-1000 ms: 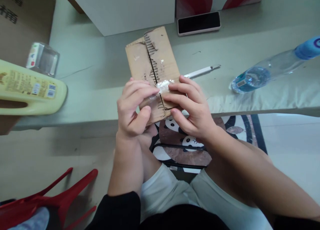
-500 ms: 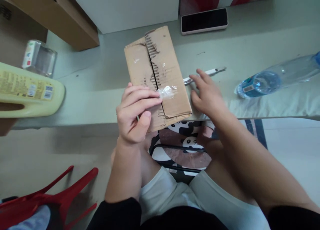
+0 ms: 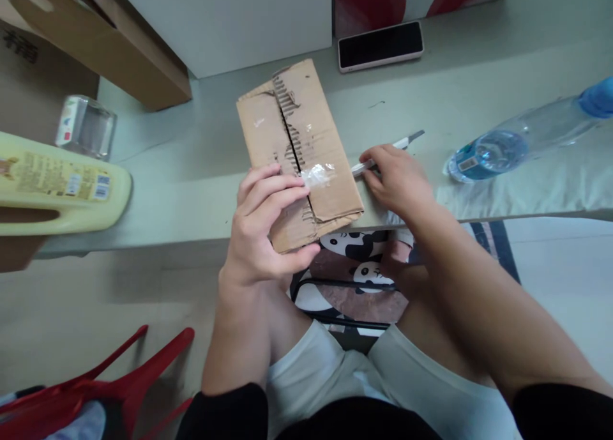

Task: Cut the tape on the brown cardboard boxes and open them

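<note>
Steadying the box (image 3: pixel 320 130) from above, the left hand (image 3: pixel 261 226) lies spread across its near left part, fingers flat on the cardboard, thumb free past the near edge: a press, no clasp. The box sits at the front of the table (image 3: pixel 205 133), tilted a little, near corner seeming to jut over the edge. Over to the right hand (image 3: pixel 401 181), and there's the knife (image 3: pixel 401 144), lying just right of the box, handle pinched between thumb and forefinger, slim end pointing away to the right. How firm that pinch is, I can't tell; the palm hides much of the handle.

The knife looks light, stiff and rather smooth, so the thick part of the handle is the place to hold it, well back from that end. The box should be light too, stiff along its walls but weak at the torn, ridged seam, and likely slick on the shiny tape (image 3: pixel 320 174). Best hold: flat along the sides, clear of that split.
</note>
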The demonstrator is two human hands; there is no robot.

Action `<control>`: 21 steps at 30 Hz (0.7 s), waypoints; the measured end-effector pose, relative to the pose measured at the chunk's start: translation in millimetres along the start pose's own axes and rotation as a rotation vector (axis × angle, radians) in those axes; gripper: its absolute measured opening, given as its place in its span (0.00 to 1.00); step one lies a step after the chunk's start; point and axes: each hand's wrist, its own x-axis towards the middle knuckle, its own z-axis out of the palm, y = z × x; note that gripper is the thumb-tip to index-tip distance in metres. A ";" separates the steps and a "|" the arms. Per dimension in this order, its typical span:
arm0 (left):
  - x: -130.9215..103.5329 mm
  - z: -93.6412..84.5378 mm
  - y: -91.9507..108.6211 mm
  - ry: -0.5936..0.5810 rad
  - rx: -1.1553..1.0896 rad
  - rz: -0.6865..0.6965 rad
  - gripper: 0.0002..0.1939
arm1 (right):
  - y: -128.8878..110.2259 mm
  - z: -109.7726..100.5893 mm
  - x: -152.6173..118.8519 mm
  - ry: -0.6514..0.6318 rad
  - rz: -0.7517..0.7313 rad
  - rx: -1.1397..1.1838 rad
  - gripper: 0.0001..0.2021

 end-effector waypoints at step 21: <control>6.1 49.1 -6.1 0.342 0.237 0.301 0.27 | -43.0 -57.3 -15.6 0.970 -0.350 0.592 0.06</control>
